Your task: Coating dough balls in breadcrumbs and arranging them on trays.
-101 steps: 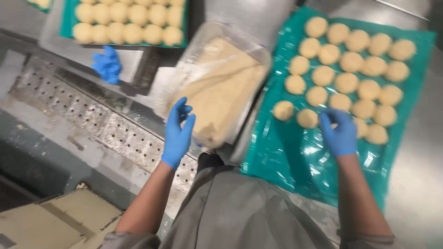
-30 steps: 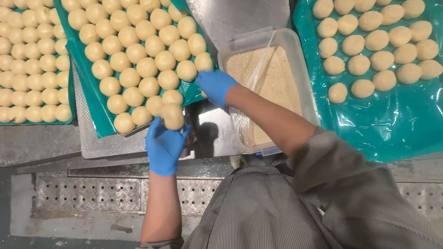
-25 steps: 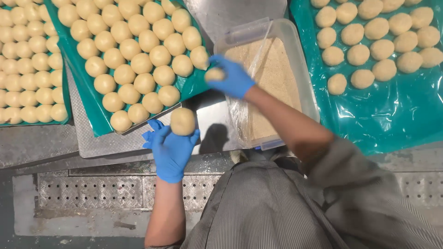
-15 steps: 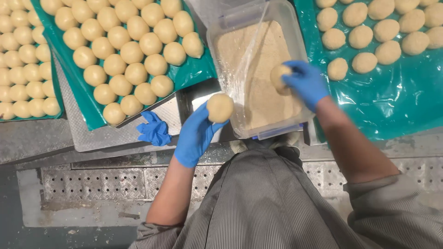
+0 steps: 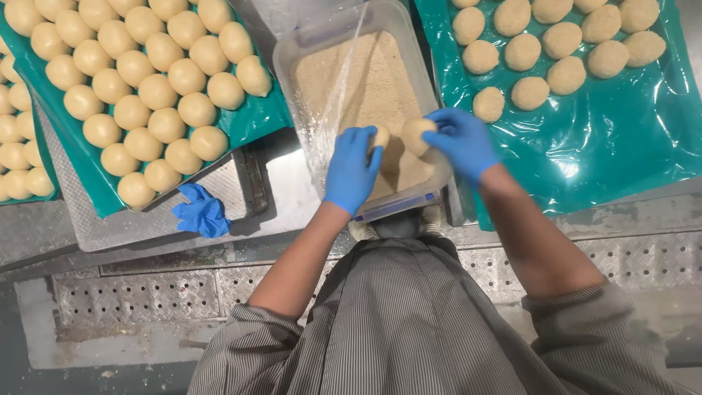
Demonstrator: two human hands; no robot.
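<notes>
Both hands wear blue gloves and are inside a clear plastic tub of breadcrumbs (image 5: 292, 55). My left hand (image 5: 352, 170) grips one pale dough ball (image 5: 379, 137) over the crumbs. My right hand (image 5: 462, 143) holds a second dough ball (image 5: 417, 133) just right of the first. The two balls sit close together near the tub's front edge. On the left, a tray lined with green film (image 5: 252, 121) carries several smooth yellow dough balls (image 5: 153, 91). On the right, a green film sheet (image 5: 614, 139) carries several crumb-coated balls (image 5: 530, 91).
A crumpled blue glove (image 5: 199, 212) lies on the metal surface in front of the left tray. A perforated steel ledge (image 5: 131, 296) runs along the near edge. More yellow balls sit on another tray at the far left (image 5: 14, 146).
Both hands took a ball from the left tray and swung right. They now hold the two balls inside the crumb tub.
</notes>
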